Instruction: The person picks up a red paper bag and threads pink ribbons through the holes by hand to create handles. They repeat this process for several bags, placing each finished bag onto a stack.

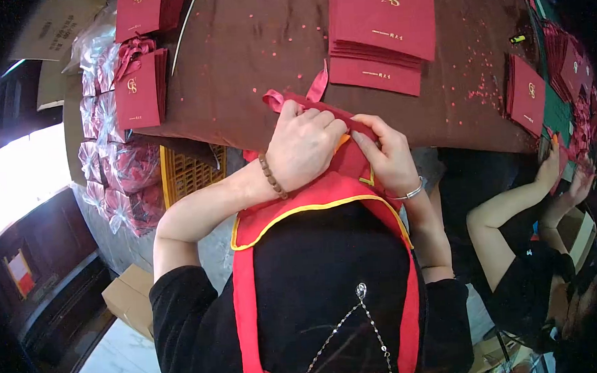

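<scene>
My left hand (303, 149), with a bead bracelet on the wrist, and my right hand (388, 156), with a silver bangle, meet at the near edge of the brown-covered table (251, 47). Both pinch a folded dark red paper piece (349, 120) that has a pink-red ribbon loop (318, 85) sticking up from it. The piece is held over the table edge, just above my red apron with yellow trim (313, 202). My fingers hide most of it.
A stack of dark red gold-printed covers (381, 33) lies beyond my hands, with more at the left (142, 93) and right (526, 93). Plastic packets of ribbons (115, 169) and a yellow crate (190, 172) sit left. A co-worker's hands (568, 172) work at the right.
</scene>
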Available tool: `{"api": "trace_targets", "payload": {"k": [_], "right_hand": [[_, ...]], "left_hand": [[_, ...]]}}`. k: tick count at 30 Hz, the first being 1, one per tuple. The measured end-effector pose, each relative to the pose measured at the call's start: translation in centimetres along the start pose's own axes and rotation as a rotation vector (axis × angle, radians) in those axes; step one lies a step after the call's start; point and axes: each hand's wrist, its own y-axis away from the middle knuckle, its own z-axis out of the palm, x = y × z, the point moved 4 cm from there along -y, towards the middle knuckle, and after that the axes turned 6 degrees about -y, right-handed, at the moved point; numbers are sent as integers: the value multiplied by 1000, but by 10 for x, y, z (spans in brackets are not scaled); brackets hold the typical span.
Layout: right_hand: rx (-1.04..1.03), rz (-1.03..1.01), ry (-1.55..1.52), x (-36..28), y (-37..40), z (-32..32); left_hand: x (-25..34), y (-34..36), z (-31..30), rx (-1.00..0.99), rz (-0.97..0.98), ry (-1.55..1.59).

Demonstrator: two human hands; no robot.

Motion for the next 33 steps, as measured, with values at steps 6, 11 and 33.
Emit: {"api": "trace_targets", "payload": {"k": [6, 11, 33], "right_hand": [[-7, -55, -24, -4, 3, -1], [6, -176, -15, -6, 3, 3], [31, -99, 101, -16, 12, 8]], "left_hand": [[-2, -3, -9, 199, -40, -38], [-7, -2, -9, 150, -34, 13], [-27, -5, -9, 21, -28, 347]]}}
